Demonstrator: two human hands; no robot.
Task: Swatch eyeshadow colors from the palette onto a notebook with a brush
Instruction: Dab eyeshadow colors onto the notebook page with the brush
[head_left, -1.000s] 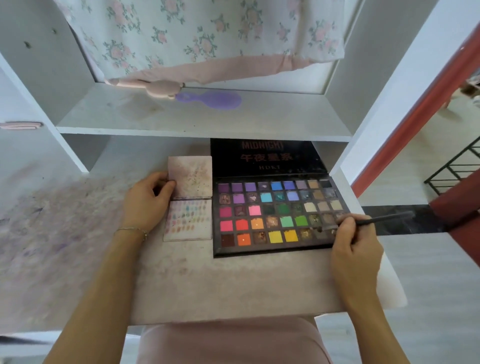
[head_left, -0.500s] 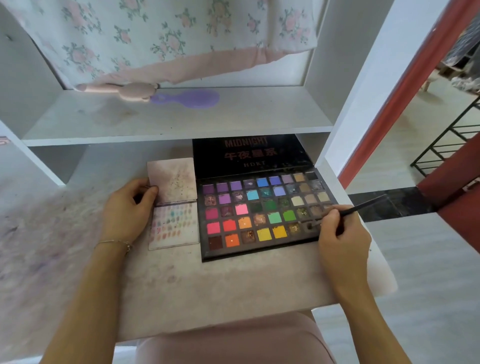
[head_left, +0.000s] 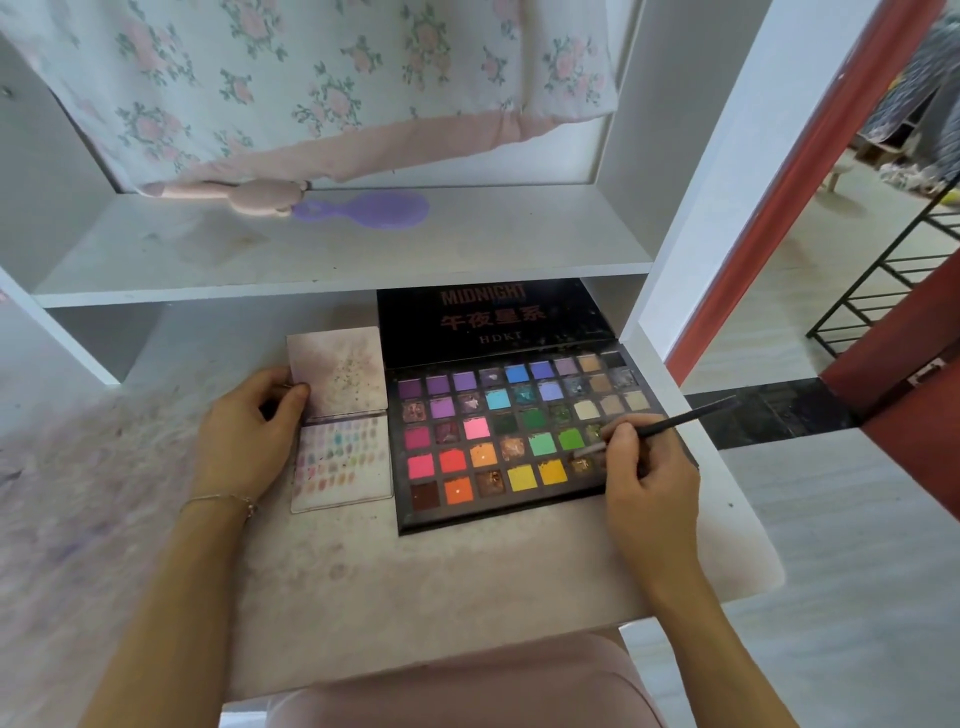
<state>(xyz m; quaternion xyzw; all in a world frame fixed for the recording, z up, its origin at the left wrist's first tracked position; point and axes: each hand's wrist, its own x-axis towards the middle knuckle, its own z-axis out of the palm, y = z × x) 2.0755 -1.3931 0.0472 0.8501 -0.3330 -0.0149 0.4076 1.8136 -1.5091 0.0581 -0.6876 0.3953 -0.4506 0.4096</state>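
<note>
An open black eyeshadow palette (head_left: 498, 512) with several coloured pans lies on the desk, its lid (head_left: 493, 317) propped up behind. To its left lies a small open notebook (head_left: 343, 462), its lower page covered in colour swatches. My left hand (head_left: 249, 436) holds the notebook's left edge, thumb on the upper page. My right hand (head_left: 644, 478) pinches a thin black brush (head_left: 680, 420). The brush tip rests on a brownish pan at the palette's lower right.
The stained white desk (head_left: 415, 582) ends just right of the palette. A shelf (head_left: 337, 260) above holds a purple hairbrush (head_left: 374, 209) and a pink object under floral fabric (head_left: 311, 78). A black metal rack (head_left: 883, 280) stands on the floor at right.
The brush tip has shifted slightly left across the palette's lower right pans. My left hand stays on the notebook. The camera has turned a little.
</note>
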